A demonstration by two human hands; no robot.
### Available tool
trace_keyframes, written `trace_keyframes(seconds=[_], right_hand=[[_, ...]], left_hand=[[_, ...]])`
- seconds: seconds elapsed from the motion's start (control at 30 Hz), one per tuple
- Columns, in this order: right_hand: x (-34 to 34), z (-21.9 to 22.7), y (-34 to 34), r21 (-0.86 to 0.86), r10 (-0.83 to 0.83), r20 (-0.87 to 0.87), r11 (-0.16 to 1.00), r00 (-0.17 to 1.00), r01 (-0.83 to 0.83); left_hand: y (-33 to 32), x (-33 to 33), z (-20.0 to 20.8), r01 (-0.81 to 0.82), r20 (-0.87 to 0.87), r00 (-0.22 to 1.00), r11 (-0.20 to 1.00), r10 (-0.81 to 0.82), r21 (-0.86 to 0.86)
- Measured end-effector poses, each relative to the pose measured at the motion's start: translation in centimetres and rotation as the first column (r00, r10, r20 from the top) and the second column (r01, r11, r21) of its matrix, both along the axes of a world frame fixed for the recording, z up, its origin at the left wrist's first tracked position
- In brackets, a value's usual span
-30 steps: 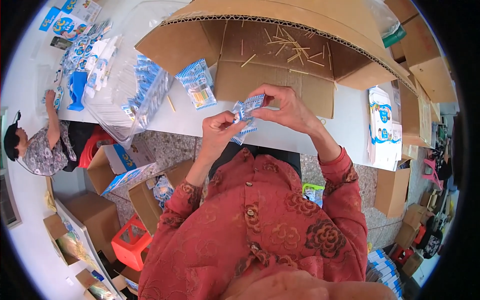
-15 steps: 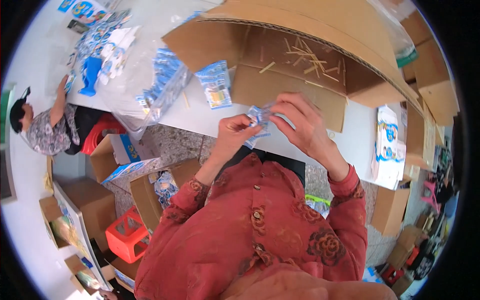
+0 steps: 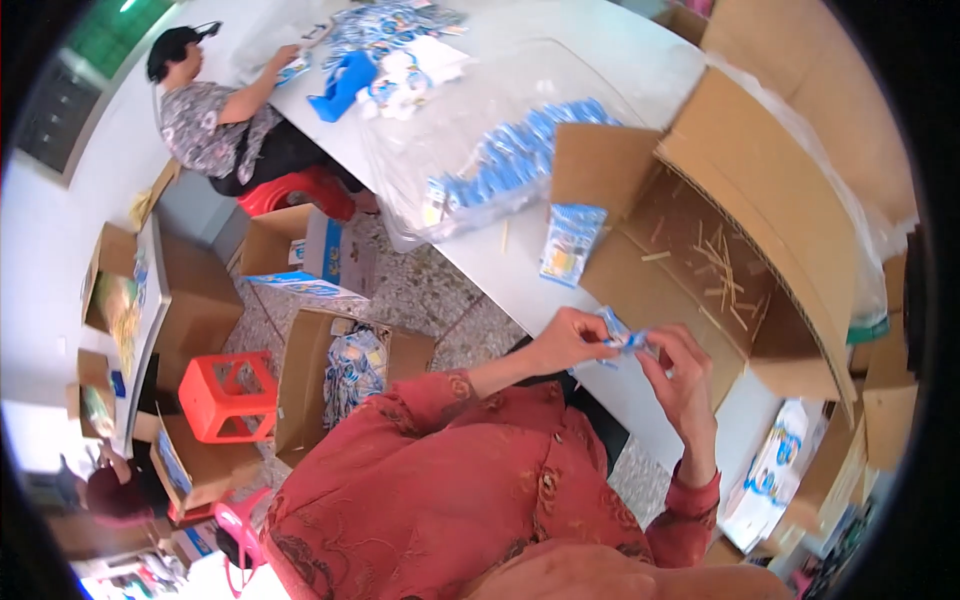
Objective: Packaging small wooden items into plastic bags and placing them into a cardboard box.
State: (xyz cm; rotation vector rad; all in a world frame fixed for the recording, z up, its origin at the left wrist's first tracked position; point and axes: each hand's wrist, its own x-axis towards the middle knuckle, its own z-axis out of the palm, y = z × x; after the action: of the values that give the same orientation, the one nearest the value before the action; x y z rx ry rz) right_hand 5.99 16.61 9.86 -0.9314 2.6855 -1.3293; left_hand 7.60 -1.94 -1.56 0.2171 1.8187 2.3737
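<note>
In front of my body, over the table's near edge, both hands are on a small blue and white plastic packet (image 3: 619,332). My left hand (image 3: 566,341) pinches it on one side with thumb and fingers. The fingers of my right hand (image 3: 682,376) are closed on its other end, and part of the packet is hidden by them. Just beyond my hands a blue packet (image 3: 573,243) lies on the table. To its right an open cardboard box (image 3: 640,285) lies on its side with several thin pale sticks (image 3: 722,270) inside.
A clear plastic tray (image 3: 405,228) of blue packets (image 3: 510,155) stands on the white table. Farther left, a person (image 3: 215,120) sits handling packets beside a blue holder (image 3: 343,87). Cartons (image 3: 300,380) and a red stool (image 3: 228,398) stand on the floor. White-blue packaging (image 3: 770,470) lies right.
The view has swung left, so the table and box appear farther right. My right fingers have come in closer against the packet, and both hands still hold it.
</note>
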Motion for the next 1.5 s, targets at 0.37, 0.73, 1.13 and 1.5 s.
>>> trace_keyframes(seconds=[0.37,0.73,1.13,1.5], right_hand=[[0.0,0.8,-0.1,0.076,-0.025,0.285,0.997,0.958,0.004],[-0.3,-0.7,-0.3,0.195,0.002,-0.009,0.981,1.000,0.000],[0.1,-0.5,-0.9,0.149,0.022,-0.049,0.989,0.999,-0.015],[-0.5,-0.5,-1.9,0.232,-0.017,-0.186,0.971,0.982,0.061]], left_hand=[[-0.3,0.1,0.4,0.054,-0.076,0.995,0.991,-0.063,-0.126],[0.3,-0.5,1.0,-0.125,-0.393,0.919,0.917,-0.038,-0.380],[1.3,-0.2,0.2,-0.208,-0.413,0.908,0.929,0.067,-0.305],[2.3,-0.7,-0.1,-0.238,-0.304,0.942,0.925,0.145,-0.296]])
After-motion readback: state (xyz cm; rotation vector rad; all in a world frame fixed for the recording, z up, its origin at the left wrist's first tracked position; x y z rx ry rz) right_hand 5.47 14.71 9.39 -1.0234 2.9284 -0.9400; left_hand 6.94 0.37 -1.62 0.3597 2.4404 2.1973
